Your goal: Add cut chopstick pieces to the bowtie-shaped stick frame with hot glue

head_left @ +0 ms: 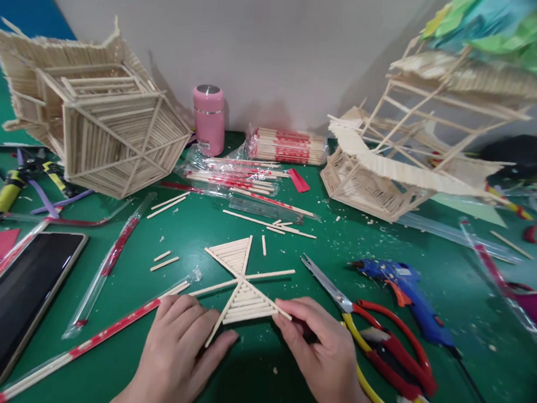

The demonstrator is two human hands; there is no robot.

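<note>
On green table (281, 378), left hand (176, 344) flat, grip spread, touching stick fan (242, 287); right hand (322, 344) palm-down, grip pinching its edge

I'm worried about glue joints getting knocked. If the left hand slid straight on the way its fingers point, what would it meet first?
Probably the stick frame: the left hand points up-right, fingertips already at its lower edge.
</note>
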